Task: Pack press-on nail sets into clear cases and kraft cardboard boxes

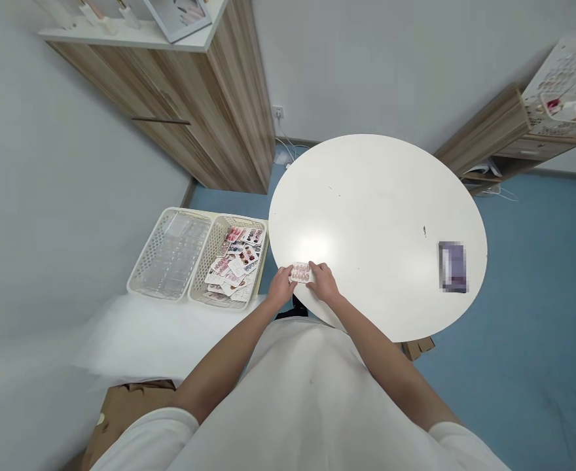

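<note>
A small card of press-on nails [300, 272], pinkish and set in two rows, is held flat at the near left edge of the round white table [376, 196]. My left hand [281, 286] pinches its left end, while my right hand [324, 281] grips the right end. Left of the table stands a white basket [263, 229] filled with loose nail cards [239, 265] in several colours. Beside it, a second white basket [138, 261] contains clear plastic cases [175, 248].
A blurred-out dark purple item [455, 268] lies on the table's right side. Behind the baskets rises a wood-grain cabinet [170, 98]; a low wooden shelf unit [489, 134] stands at the right wall. White wrapping sheet [145, 333] and a cardboard box [126, 412] are at lower left.
</note>
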{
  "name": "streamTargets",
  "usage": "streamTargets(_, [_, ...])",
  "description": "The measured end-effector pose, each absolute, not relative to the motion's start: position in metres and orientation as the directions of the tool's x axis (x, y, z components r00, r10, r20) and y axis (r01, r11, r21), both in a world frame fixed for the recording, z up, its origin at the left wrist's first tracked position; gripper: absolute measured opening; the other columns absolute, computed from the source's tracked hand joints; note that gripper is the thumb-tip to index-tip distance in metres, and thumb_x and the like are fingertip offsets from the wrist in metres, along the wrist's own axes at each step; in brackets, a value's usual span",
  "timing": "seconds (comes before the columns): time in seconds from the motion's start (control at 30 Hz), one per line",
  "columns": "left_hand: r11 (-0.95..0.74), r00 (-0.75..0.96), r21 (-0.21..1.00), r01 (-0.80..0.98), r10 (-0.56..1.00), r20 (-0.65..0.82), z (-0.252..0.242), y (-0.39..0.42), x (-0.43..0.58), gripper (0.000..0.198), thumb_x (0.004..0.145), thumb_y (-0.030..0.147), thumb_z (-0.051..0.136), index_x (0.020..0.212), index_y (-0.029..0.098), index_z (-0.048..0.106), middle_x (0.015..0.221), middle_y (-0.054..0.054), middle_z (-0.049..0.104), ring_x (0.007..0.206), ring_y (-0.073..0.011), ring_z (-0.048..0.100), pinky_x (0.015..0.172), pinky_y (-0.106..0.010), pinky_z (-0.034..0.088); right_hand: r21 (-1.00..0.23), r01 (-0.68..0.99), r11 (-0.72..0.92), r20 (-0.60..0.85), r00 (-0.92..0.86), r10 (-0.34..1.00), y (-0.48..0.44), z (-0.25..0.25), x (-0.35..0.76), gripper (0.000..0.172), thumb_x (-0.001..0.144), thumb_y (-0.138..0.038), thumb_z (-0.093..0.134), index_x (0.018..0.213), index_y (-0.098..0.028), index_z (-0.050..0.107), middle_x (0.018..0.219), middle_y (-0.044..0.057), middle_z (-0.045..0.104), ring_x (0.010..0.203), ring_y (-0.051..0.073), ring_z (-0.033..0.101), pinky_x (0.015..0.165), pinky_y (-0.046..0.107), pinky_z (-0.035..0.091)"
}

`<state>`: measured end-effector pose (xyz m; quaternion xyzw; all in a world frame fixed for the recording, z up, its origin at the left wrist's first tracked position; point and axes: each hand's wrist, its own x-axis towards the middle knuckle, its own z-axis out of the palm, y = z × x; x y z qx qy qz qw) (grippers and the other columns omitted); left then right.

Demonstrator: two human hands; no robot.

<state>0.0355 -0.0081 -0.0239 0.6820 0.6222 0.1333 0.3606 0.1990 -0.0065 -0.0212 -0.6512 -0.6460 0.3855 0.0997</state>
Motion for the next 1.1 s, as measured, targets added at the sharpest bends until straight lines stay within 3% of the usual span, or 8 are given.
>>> streamTargets(0.23, [-0.065,0.243,0.538,0.841,0.933,-0.267,-0.019,-0.016,0.033,0.049,0.078,0.025,0.047,0.125,0.016,0.036,0.106,-0.010,0.051,0.090,-0.0213,0.054,0.072,-0.032,0.044,-0.567,0.822,-0.046,-0.289,-0.147,0.946,-0.018,-0.019,0.198,0.068,0.072,-0.025,0.056,0.132,-0.021,0.026,0.110,0.010,0.045,0.101,0.024,0.044,0.079,0.034,0.040])
streamTargets(0.37, [-0.244,0.362,0.464,0.851,0.914,-0.183,-0.012,-0.030,0.025,0.040,0.080,0.028,0.045,0.119,0.018,0.043,0.119,-0.010,0.049,0.110,-0.0245,0.043,0.088,-0.038,0.037,-0.524,0.843,0.121,-0.180,-0.248,0.952,-0.038,-0.014,0.201,0.047,0.075,-0.035,0.052,0.119,-0.021,0.043,0.124,0.011,0.043,0.112,0.026,0.038,0.088,0.039,0.033])
streamTargets(0.47, [-0.319,0.421,0.419,0.850,0.889,-0.178,-0.009,-0.035,0.020,0.035,0.082,0.030,0.041,0.115,0.019,0.047,0.127,-0.009,0.045,0.118,-0.0251,0.037,0.094,-0.040,0.031,-0.462,0.863,0.204,-0.175,-0.314,0.933,-0.043,-0.014,0.199,0.039,0.076,-0.037,0.051,0.112,-0.021,0.049,0.130,0.010,0.041,0.115,0.028,0.035,0.091,0.042,0.028])
streamTargets(0.73, [-0.335,0.414,0.351,0.875,0.893,-0.179,-0.006,-0.012,0.019,0.042,0.084,0.032,0.038,0.122,0.016,0.043,0.132,-0.010,0.041,0.123,-0.0257,0.032,0.097,-0.042,0.026,-0.420,0.879,0.225,-0.166,-0.319,0.933,-0.019,-0.013,0.189,0.042,0.081,-0.036,0.044,0.120,-0.020,0.043,0.132,0.010,0.041,0.117,0.026,0.035,0.094,0.045,0.019])
streamTargets(1.1, [-0.345,0.418,0.327,0.880,0.888,-0.191,-0.007,-0.001,0.018,0.045,0.084,0.033,0.037,0.124,0.014,0.040,0.135,-0.010,0.038,0.124,-0.0245,0.031,0.095,-0.039,0.029,-0.387,0.896,0.218,-0.172,-0.302,0.937,-0.010,-0.011,0.184,0.043,0.080,-0.034,0.044,0.121,-0.019,0.042,0.132,0.010,0.040,0.117,0.026,0.035,0.094,0.045,0.020])
